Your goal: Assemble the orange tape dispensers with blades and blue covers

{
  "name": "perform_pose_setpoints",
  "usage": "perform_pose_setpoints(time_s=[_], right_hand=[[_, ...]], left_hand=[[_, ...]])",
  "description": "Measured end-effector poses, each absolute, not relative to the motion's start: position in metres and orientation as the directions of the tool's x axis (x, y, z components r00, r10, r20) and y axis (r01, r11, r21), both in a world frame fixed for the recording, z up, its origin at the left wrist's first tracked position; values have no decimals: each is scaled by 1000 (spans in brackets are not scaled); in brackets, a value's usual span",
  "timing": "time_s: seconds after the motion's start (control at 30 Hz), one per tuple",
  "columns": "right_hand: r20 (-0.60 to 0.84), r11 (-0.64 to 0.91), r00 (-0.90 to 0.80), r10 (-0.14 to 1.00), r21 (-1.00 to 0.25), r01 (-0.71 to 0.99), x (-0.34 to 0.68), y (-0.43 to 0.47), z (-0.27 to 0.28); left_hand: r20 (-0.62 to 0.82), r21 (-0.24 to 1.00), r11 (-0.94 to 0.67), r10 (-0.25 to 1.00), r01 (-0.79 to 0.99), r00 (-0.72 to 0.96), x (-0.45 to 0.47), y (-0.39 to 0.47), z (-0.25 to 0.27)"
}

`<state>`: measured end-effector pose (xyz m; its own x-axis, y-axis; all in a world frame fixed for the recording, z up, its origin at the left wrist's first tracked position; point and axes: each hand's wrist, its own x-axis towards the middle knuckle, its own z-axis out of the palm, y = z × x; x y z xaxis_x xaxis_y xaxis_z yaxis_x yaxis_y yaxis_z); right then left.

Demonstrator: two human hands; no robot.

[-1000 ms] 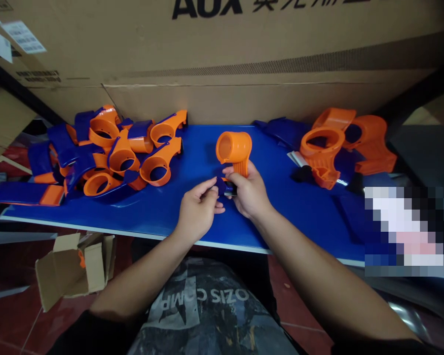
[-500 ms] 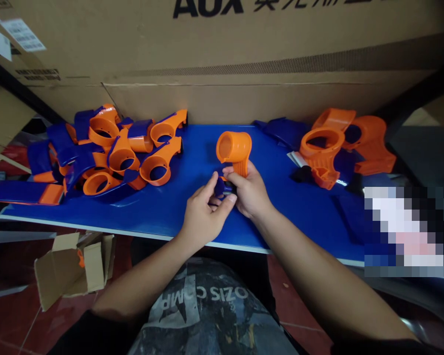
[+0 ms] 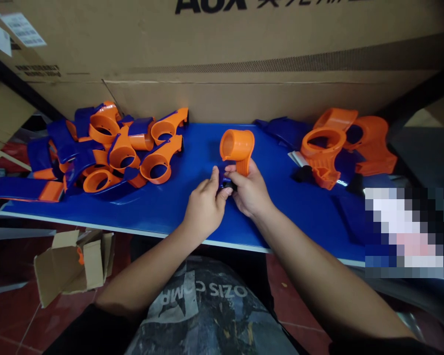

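An orange tape dispenser (image 3: pixel 237 144) stands upright above the blue tabletop, its round ring at the top. My right hand (image 3: pixel 253 191) is wrapped around its handle, thumb across the front. Close by on the left, my left hand (image 3: pixel 205 204) is closed at the dispenser's lower end, its thumb against a small dark blue and black part (image 3: pixel 226 182). The fingers hide most of that part, so how it joins the dispenser cannot be seen.
Several orange and blue tape dispensers (image 3: pixel 122 155) are heaped on the left of the blue table (image 3: pixel 155 212). Orange dispenser bodies (image 3: pixel 323 143) and blue pieces (image 3: pixel 283 129) lie on the right. Behind rises a large cardboard box (image 3: pixel 222 49). An open carton (image 3: pixel 59 268) sits on the floor.
My left hand has rolled over slightly, its fingers now drawn in closer and covering more of the dark part. The dispenser has shifted a little to the right within the view.
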<state>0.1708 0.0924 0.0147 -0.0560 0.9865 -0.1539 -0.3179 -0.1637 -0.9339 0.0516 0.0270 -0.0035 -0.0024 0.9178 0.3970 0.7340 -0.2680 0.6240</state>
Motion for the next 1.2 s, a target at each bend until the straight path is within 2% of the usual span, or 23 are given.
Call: perform_pose_setpoints(time_s=[0.1, 0.23, 0.57, 0.73, 0.87, 1.07, 1.2], right_hand=[[-135, -143, -48, 990, -934, -327, 171, 94, 14], [-183, -190, -51, 982, -932, -308, 170, 94, 16], [-167, -174, -49, 985, -945, -276, 169, 93, 16], [-168, -177, -59, 984, -944, -279, 170, 93, 15], [-168, -184, -78, 983, -942, -282, 171, 93, 14], [-174, -193, -87, 981, -937, -291, 171, 93, 15], [-180, -193, -70, 981, -942, -274, 170, 92, 17]], left_hand=[[401, 636, -292, 916, 714, 17, 50, 23, -2], [373, 668, -296, 927, 683, 36, 47, 18, -1], [153, 810, -163, 986, 564, 66, 32, 27, 10], [225, 768, -255, 966, 588, 125, 32, 27, 15], [222, 799, -268, 963, 538, 150, 29, 28, 12], [176, 806, -159, 984, 571, 26, 25, 28, 17], [199, 790, -135, 979, 598, -43, 28, 25, 20]])
